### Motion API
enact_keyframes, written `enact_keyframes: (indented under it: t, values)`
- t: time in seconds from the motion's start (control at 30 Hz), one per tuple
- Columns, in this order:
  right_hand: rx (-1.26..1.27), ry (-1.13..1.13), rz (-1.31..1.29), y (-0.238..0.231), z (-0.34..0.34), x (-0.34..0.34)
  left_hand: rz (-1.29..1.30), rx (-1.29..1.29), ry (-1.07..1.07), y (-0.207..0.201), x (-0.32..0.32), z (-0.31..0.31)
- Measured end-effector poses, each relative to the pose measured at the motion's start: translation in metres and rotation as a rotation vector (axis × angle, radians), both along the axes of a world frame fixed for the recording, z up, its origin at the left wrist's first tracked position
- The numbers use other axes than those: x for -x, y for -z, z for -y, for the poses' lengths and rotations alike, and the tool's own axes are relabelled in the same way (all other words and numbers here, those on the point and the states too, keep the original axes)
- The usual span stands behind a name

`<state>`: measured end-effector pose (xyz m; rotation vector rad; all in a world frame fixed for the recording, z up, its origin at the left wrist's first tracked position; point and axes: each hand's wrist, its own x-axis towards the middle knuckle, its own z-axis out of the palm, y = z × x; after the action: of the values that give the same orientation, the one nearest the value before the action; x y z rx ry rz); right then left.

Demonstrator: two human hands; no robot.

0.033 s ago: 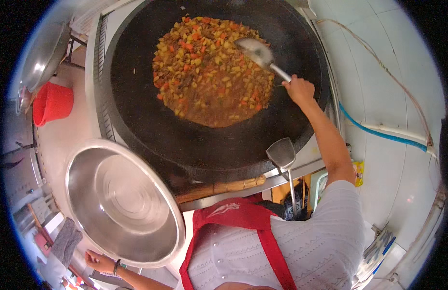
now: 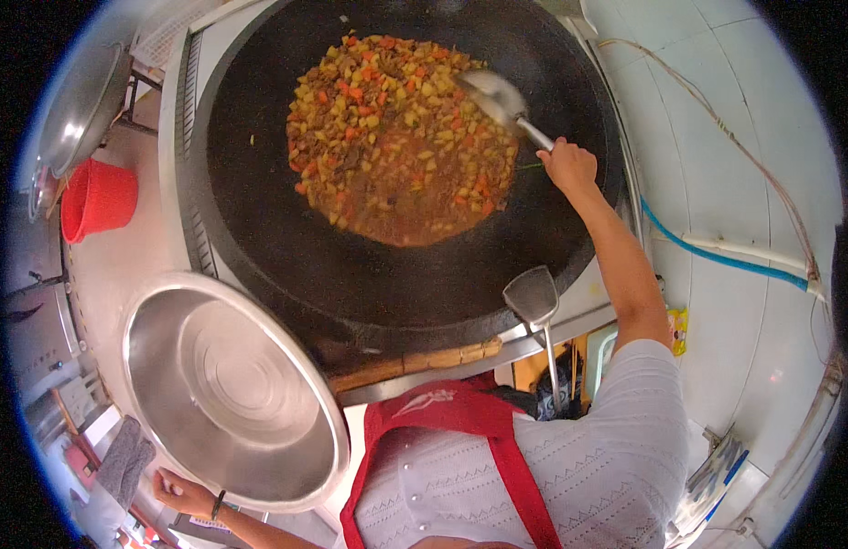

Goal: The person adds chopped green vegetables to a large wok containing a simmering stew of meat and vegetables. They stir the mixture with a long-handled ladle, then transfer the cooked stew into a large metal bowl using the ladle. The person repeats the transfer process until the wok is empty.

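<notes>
My right hand [image 2: 568, 166] is closed round the handle of a metal wok spatula [image 2: 497, 96]. The spatula's head, slightly blurred, is over the right edge of a diced stew [image 2: 387, 137] of yellow and orange cubes with brown bits in sauce. This food lies in a very large black wok [image 2: 424, 284]. Down at the lower left, my left hand [image 2: 184, 494] is beside the near rim of a wide steel basin [image 2: 250, 375]. Its fingers are loosely bent and apart, with nothing seen in them. The basin holds no food.
A second wok spatula [image 2: 532, 295] leans at the wok's near right edge. A wooden strip [image 2: 424, 363] runs along the stove front. On the left are a red bucket [image 2: 99, 199] and a steel bowl [image 2: 83, 110]. A blue hose [image 2: 726, 256] follows the tiled wall.
The spatula in my right hand has shifted slightly right over the stew. My left hand has moved a little left and its fingers have changed pose beside the basin.
</notes>
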<state>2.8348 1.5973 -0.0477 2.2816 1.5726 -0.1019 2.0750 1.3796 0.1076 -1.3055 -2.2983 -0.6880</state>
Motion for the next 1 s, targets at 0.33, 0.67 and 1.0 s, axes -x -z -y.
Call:
enact_keyframes:
  t: [0.33, 0.67, 1.0]
  values:
    - [0.025, 0.308, -0.335, 0.162, -0.022, -0.042, 0.335, 0.303, 0.98, -0.002, -0.267, -0.215]
    - [0.502, 0.684, -1.392, 0.19, 0.008, 0.039, 0.891, 1.401, 0.609, 0.369, -0.558, -0.263]
    - [0.426, 0.564, -1.486, 0.315, -0.04, 0.089, 2.006, 0.897, -0.166, 0.476, -0.579, -0.32]
